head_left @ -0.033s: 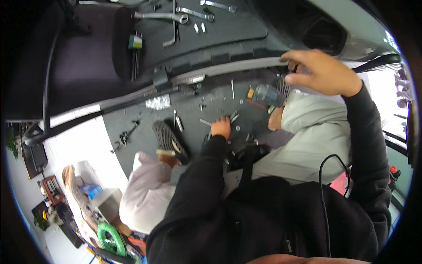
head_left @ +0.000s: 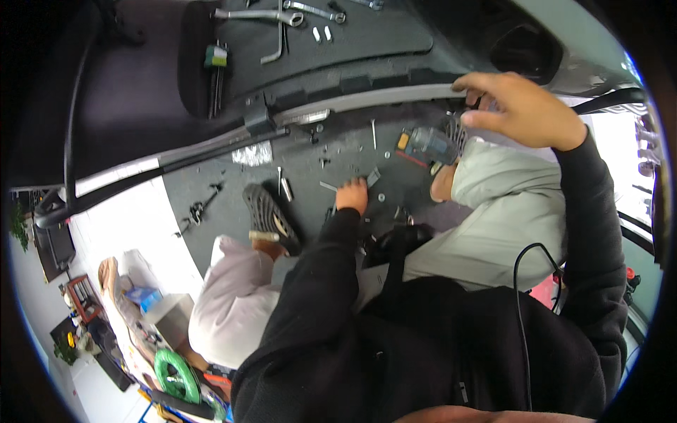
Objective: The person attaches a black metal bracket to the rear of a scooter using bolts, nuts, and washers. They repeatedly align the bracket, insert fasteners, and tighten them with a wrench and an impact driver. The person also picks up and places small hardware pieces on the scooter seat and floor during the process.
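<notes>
The left hand [head_left: 351, 194] reaches down to the dark floor mat [head_left: 338, 151], fingers curled over small metal parts; it touches a short flat metal piece [head_left: 372, 176] and lies just beside a washer [head_left: 381, 198], but whether it grips anything cannot be told. The right hand [head_left: 518, 106] is raised, fingers bent and loosely spread, fingertips resting on the end of a long grey trim strip [head_left: 367, 99]; it is not clamped round it. Just below that hand a cordless drill [head_left: 427, 144] with a grey body and an orange patch lies on the mat against the person's knee.

Screws and bolts [head_left: 374, 132] are scattered over the mat between the hands. A dark sandal [head_left: 269, 211] on the person's foot rests to the left of the left hand, and a clump of black clips [head_left: 199, 209] lies further left.

Beyond the strip is a dark carpeted panel [head_left: 367, 39] holding wrenches [head_left: 261, 14], a bent hex key [head_left: 276, 48] and two small white pieces [head_left: 321, 33]. A tool with a green and yellow label [head_left: 216, 58] stands at the panel's left edge.

At the lower left a pale workshop floor [head_left: 134, 211] shows, with a green coil of hose [head_left: 173, 374], a small red rack [head_left: 79, 296] and a blue box [head_left: 144, 296].
</notes>
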Motion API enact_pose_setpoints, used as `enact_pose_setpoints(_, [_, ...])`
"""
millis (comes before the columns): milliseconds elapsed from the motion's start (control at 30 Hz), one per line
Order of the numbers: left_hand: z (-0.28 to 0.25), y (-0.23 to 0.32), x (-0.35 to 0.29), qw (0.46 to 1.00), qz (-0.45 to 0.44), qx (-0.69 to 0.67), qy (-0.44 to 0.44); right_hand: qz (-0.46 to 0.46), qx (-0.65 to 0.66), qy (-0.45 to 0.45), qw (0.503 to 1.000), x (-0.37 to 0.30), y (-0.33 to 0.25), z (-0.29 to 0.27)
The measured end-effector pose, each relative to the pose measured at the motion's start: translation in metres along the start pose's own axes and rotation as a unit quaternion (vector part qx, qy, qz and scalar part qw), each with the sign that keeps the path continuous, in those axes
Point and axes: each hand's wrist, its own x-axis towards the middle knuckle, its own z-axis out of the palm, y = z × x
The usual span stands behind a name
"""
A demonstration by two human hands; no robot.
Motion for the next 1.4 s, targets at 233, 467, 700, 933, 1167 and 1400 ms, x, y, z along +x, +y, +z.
enact_pose_setpoints(233, [-0.015,-0.061,-0.019,0.972,-0.225,-0.068,-0.034,-0.069,0.003,-0.017,0.997,0.001,0.002,0.004])
enact_pose_setpoints(467, [-0.019,-0.109,-0.057,0.9,-0.422,-0.1,-0.032,-0.052,0.042,-0.042,0.997,-0.003,0.0,-0.004])
enact_pose_setpoints(700, [-0.019,-0.12,-0.065,0.863,-0.487,-0.132,-0.013,-0.081,0.018,-0.044,0.996,-0.001,0.002,-0.002])
enact_pose_setpoints(933, [-0.023,-0.12,-0.065,0.859,-0.491,-0.141,-0.024,-0.075,0.02,-0.051,0.996,0.001,0.005,0.001])
enact_pose_setpoints(1167, [-0.018,-0.127,-0.061,0.864,-0.479,-0.148,-0.044,-0.068,0.005,-0.051,0.996,-0.001,0.011,0.002])
enact_pose_setpoints(1400, [-0.018,-0.112,-0.037,0.877,-0.456,-0.108,0.105,-0.063,-0.003,-0.049,0.997,0.005,-0.013,0.001])
